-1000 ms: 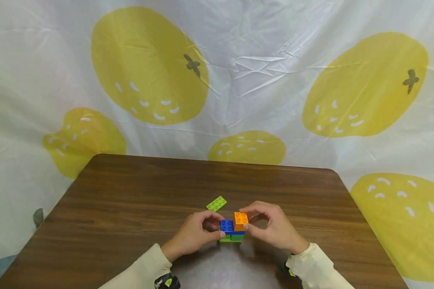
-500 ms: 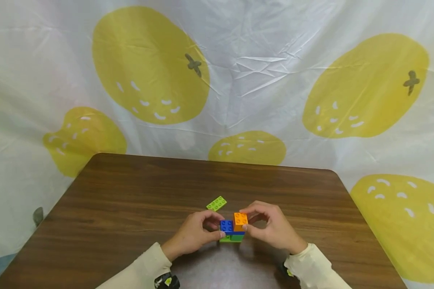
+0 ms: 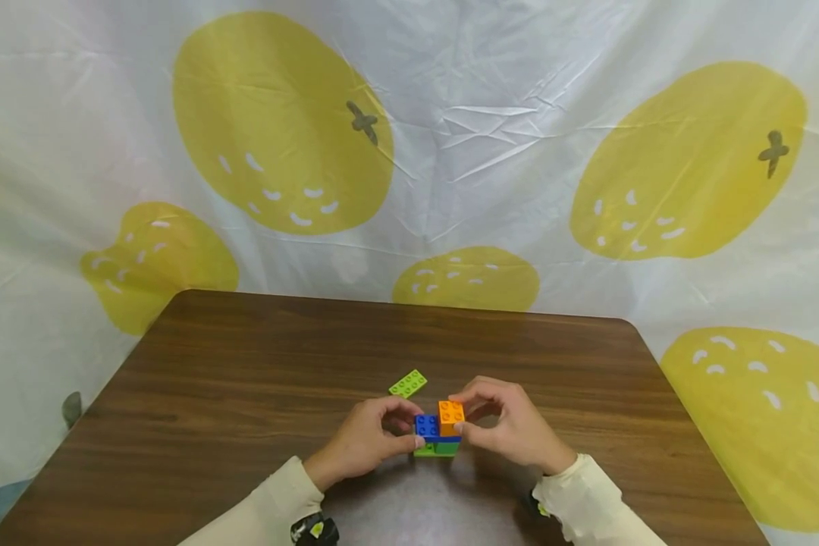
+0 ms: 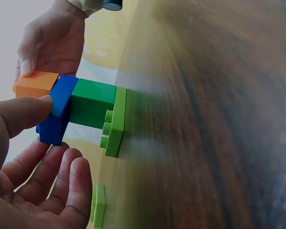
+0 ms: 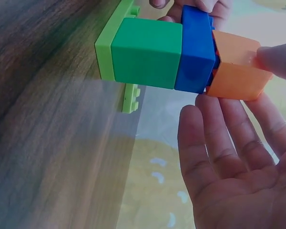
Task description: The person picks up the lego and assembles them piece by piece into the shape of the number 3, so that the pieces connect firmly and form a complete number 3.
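seemingly for steadiness, left hand (image 3: 363,441) pinches blue block (image 3: 426,425), right hand (image 3: 513,426) orange block (image 3: 450,416), each grip closed to block width

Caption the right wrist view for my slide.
The right hand pinches an orange block over a blue block, a narrow gap showing between, with a green block and lime base beneath.

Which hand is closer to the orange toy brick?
Right. The right hand pinches the orange toy brick; the left hand holds the blue toy brick beneath it, by the opposite end.
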`<state>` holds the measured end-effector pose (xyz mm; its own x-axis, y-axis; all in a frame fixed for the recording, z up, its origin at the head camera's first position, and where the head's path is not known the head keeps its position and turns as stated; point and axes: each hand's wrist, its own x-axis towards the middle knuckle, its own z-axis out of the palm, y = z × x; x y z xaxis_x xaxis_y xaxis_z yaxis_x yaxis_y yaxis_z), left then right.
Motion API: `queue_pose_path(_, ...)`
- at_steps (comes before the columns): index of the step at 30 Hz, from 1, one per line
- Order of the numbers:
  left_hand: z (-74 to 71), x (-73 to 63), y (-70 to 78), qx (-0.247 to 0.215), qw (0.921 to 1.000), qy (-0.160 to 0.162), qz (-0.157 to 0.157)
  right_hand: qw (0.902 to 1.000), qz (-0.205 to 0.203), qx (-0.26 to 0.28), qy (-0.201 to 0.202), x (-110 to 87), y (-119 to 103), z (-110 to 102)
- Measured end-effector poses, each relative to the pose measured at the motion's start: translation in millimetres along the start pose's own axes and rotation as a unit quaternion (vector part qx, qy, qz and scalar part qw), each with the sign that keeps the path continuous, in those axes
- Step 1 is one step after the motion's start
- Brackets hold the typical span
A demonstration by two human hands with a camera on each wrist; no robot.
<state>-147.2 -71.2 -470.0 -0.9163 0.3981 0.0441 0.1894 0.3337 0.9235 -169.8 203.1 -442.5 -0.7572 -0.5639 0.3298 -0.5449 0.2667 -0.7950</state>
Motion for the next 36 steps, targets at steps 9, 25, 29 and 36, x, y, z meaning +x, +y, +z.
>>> queue_pose_path(9, 0.8, 0.2, 0.1, 0.003, 1.0000, -0.001, -0.003, 0.9997, -0.020, 0.016, 0.001, 2.7, 1.3, -1.8)
queue_pose_path(25, 0.9, 0.3, 0.9, 0.003, 1.0000, -0.007, -0.003, 0.9999, -0.001, 0.013, -0.005, -2.1, 4.0, -2.2)
queue_pose_path(29, 1.6, 0.3, 1.0, 0.001, 1.0000, -0.005, 0.000, 0.9999, -0.010, 0.001, -0.010, 0.8, 1.4, -3.8)
queue_pose_path(36, 2.2, 0.9, 0.6, -0.028, 0.9995, -0.009, -0.011, 0.9994, -0.014, -0.010, -0.029, 3.8, -0.5, -6.3)
